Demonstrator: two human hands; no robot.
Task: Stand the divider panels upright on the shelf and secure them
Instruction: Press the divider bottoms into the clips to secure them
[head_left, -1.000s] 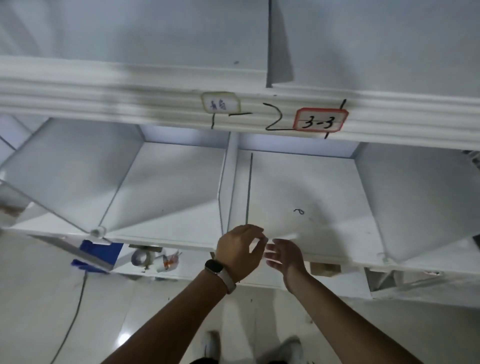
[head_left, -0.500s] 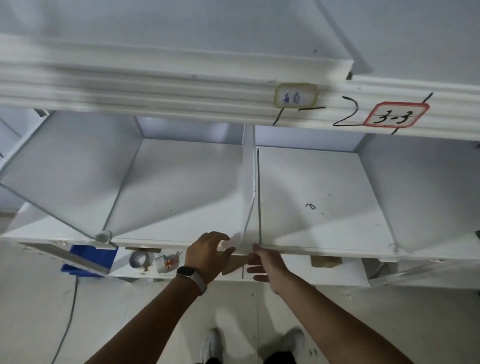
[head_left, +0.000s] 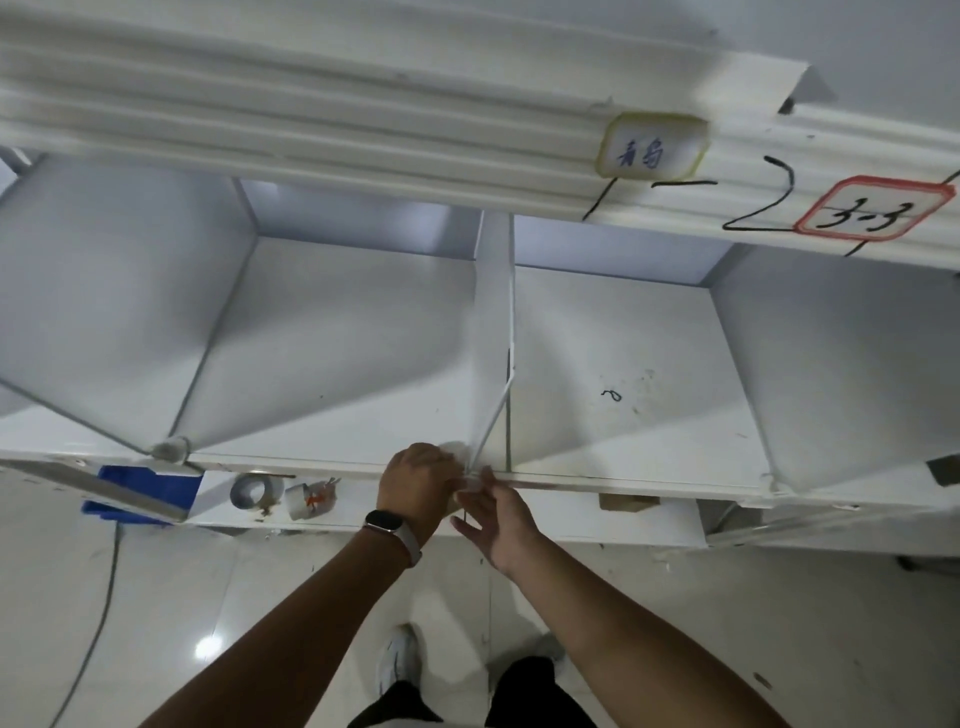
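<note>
Since a moment ago our hands have come down to the foot of the divider (head_left: 493, 322), which now stands upright mid-shelf (head_left: 623, 364). Our left hand (head_left: 418, 480) curls against its front corner; our right hand (head_left: 498, 512) spreads open beside it. We judge securing comes next.

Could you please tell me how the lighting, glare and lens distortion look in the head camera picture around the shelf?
Head view: dim overall, brightest on the back wall behind the divider panel; a glare spot on the floor tile; wide-angle lens bows the shelf's front rail; slight blur where the left hand and right hand meet.
</note>
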